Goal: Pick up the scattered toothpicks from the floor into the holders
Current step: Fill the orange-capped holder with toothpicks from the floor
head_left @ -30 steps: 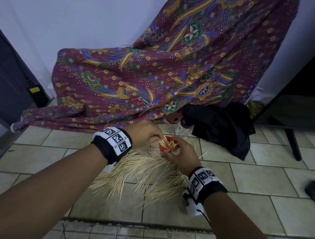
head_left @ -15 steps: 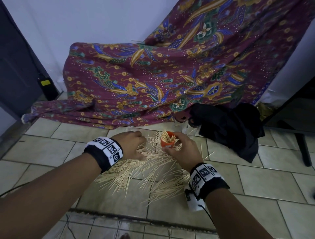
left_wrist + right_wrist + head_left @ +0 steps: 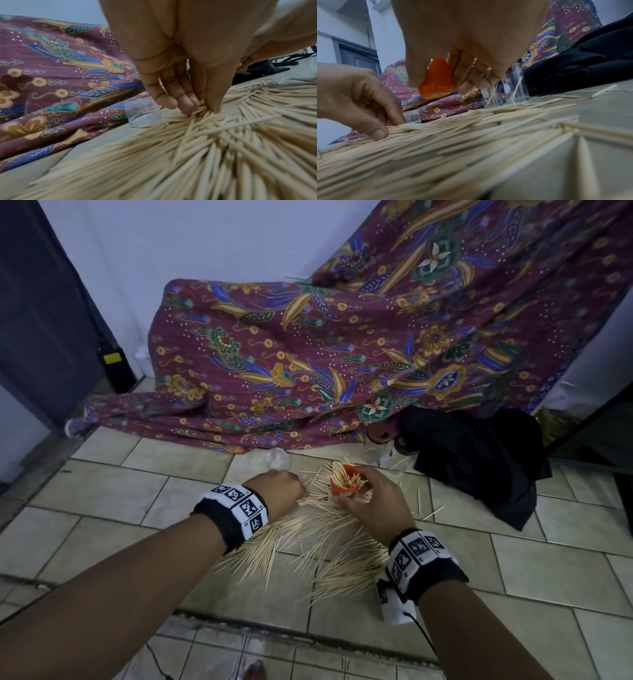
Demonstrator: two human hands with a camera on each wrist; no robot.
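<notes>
Our right hand [image 3: 371,501] clamps orange holder [image 3: 345,483] above toothpicks [image 3: 308,542]; our left hand [image 3: 279,491], left of holder, pinches toothpicks on floor [image 3: 102,491].

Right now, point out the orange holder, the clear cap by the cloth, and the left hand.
orange holder [image 3: 436,81]: right wrist view, side wall.
clear cap [image 3: 143,113]: left wrist view, side wall.
left hand [image 3: 277,491]: head view, back of hand.

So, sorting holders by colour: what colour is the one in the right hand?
Orange plastic holder, clearest in the right wrist view.
</notes>
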